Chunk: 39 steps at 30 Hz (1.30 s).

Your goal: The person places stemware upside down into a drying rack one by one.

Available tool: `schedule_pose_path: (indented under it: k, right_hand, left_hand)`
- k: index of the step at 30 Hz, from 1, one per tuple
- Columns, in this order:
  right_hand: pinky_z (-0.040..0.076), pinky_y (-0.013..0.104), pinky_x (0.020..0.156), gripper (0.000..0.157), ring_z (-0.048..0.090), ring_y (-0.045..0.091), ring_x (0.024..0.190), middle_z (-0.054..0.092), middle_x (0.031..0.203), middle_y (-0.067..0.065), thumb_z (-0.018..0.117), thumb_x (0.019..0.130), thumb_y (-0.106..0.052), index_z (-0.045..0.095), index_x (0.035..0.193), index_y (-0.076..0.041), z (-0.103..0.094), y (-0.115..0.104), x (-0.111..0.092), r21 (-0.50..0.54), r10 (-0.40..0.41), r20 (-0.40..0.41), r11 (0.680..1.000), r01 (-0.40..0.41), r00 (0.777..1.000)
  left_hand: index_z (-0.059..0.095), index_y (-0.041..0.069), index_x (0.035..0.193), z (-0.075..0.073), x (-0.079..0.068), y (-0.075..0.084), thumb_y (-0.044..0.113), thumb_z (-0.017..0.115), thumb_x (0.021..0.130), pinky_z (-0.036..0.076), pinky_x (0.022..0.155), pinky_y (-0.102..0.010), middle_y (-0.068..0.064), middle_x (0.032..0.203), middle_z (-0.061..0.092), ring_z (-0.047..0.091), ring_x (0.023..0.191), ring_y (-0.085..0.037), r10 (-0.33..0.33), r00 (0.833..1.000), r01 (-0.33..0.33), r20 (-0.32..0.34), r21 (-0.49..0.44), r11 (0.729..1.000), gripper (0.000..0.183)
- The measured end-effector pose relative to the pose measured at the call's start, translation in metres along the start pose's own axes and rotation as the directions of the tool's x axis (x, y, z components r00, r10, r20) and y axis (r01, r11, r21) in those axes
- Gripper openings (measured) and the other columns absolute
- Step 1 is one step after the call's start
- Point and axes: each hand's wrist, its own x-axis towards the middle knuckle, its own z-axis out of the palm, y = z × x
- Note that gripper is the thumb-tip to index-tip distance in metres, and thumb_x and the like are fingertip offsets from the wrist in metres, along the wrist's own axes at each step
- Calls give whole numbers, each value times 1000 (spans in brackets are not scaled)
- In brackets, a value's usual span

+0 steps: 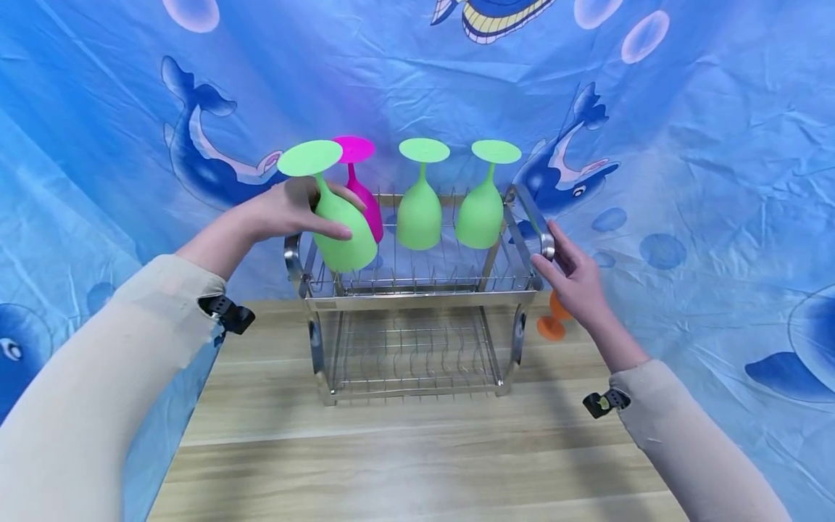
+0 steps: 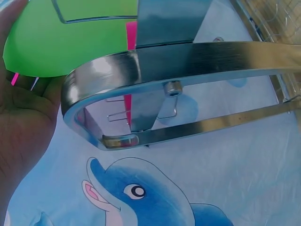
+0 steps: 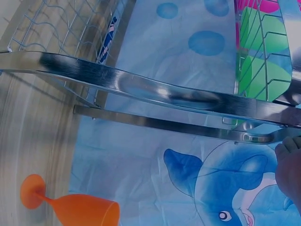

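My left hand (image 1: 287,206) grips an upside-down, tilted green plastic goblet (image 1: 342,245) by its bowl, thumb in front, at the left end of the upper tier of a two-tier metal dish rack (image 1: 424,299). Just behind it, a magenta goblet (image 1: 374,217) stands inverted, partly hidden. Two more inverted goblets, a middle green goblet (image 1: 419,215) and a right green goblet (image 1: 480,215), are on the same tier. My right hand (image 1: 574,272) holds the curved end of the rack's right side frame between thumb and fingers; only its fingertips (image 3: 288,148) show in the right wrist view.
An orange goblet (image 3: 84,209) stands upright beside the rack's right side. The wire lower tier (image 1: 417,355) sits below. The rack stands on a wood-grain table (image 1: 391,457); a blue dolphin-print curtain (image 1: 391,87) hangs behind it.
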Motion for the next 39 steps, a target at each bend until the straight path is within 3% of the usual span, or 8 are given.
schedule_pose_path:
  k: [8,15,25,36,39]
  right_hand:
    - [50,11,102,64,61,-1,122,57,151,28,67,106,-11,40,164,-12,2,1,0,-19,-25,-29,1000,25,999]
    - [53,11,97,61,64,5,121,55,154,27,66,107,-9,43,163,-12,3,3,-2,27,-27,-35,999,28,999]
    - [55,11,94,59,66,3,118,54,153,28,64,106,-5,43,162,-10,4,3,-2,55,-40,-53,998,43,998]
    - [54,11,94,59,65,-1,117,57,151,29,64,107,-6,43,162,-9,5,2,0,51,-35,-56,998,37,998]
    - [54,11,96,59,63,-2,120,56,152,29,64,107,-6,43,162,-8,5,3,0,53,-35,-53,998,38,998]
  left_hand:
    - [77,4,125,6,5,2,8,90,87,57,95,-34,-6,124,76,65,115,-22,16,998,-15,60,-14,1000,40]
    - [76,0,124,10,5,1,3,90,86,55,99,-34,-15,128,74,64,121,-21,95,989,-90,109,-47,995,41]
    - [76,-1,124,13,6,-1,4,91,84,58,95,-38,-17,125,76,64,119,-25,111,983,-108,149,-28,994,43]
    - [79,0,120,11,6,-4,6,94,80,53,96,-31,-15,119,78,61,121,-23,195,970,-204,144,57,977,43]
    - [78,0,121,12,6,-4,5,94,81,53,96,-33,-14,120,78,59,123,-22,179,975,-188,132,55,981,43]
